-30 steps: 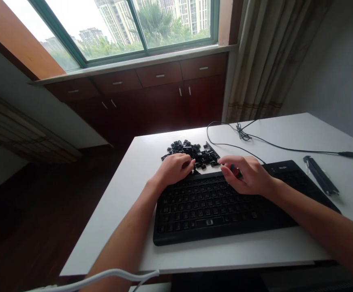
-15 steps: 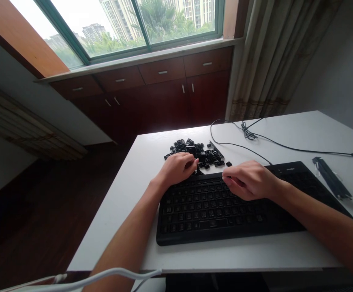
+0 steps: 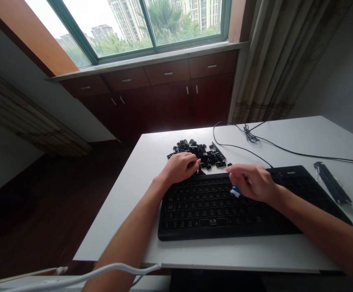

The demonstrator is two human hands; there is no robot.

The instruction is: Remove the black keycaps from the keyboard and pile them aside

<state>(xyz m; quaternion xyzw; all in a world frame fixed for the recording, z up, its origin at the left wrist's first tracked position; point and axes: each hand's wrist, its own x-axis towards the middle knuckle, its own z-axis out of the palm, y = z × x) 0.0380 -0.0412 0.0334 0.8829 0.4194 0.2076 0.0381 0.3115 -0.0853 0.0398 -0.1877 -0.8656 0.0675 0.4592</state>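
A black keyboard (image 3: 206, 207) lies on the white table, its rows of key positions showing no caps. My right hand (image 3: 253, 182) is closed above its upper middle. A small blue-and-white object (image 3: 235, 191) pokes out below the curled fingers; its kind does not show. At the keyboard's upper left edge rests my left hand (image 3: 182, 167), fingers curled together, and what they hold, if anything, is hidden. Just beyond it is a heap of loose black keycaps (image 3: 208, 156), partly covered by that hand.
A thin black cable (image 3: 252, 137) runs from the keyboard across the table's back right. Right of the keyboard lies a long dark strip (image 3: 332, 182). A white cable (image 3: 115, 267) crosses in front of the table's near edge (image 3: 225, 265). Behind stand red-brown cabinets (image 3: 164, 99) below a window.
My right hand has turned slightly and shifted a little, and the blue-and-white object has come into sight under it. The left hand stays by the keycaps. The whole view has shifted slightly.
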